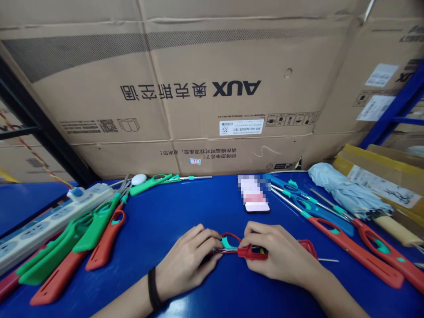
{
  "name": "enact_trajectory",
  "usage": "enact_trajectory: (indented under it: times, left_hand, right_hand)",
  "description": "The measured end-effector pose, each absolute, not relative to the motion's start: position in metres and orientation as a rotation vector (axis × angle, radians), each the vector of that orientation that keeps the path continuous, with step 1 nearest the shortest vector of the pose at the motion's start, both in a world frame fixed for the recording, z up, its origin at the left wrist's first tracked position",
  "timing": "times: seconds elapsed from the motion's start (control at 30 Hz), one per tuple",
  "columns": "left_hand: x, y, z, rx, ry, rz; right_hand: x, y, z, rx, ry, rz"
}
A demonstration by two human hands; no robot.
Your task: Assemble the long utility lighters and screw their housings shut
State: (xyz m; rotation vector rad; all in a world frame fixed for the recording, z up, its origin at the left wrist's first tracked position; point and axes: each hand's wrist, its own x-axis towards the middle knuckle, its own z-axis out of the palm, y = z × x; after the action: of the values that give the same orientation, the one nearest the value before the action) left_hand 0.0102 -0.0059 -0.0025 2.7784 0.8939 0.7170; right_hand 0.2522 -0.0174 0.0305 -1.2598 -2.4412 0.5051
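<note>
Near the front middle of the blue table, my left hand (190,256) grips the left end of a red lighter body (232,249) with a teal trigger and thin wires. A black band circles the left wrist. My right hand (271,249) holds the right part of the same body, its fingers closed on a red piece (252,253). Another red handle (308,248) lies partly hidden behind the right hand, and a thin metal rod (328,260) sticks out beside it.
Green and red lighters (96,225) and a white power strip (49,225) lie at left. Blue and red lighters (357,251), a folded umbrella (347,185) and a cardboard box (380,176) are at right. A phone (253,194) lies before the cardboard wall (198,57).
</note>
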Motion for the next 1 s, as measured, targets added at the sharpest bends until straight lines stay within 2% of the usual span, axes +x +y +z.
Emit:
enact_trajectory:
  times: [1.0]
  left_hand:
    - [0.0083, -0.0055, -0.0012, 2.871, 0.898, 0.717]
  right_hand:
    - [0.2500, -0.0180, 0.0331, -1.291, -2.472, 0.571]
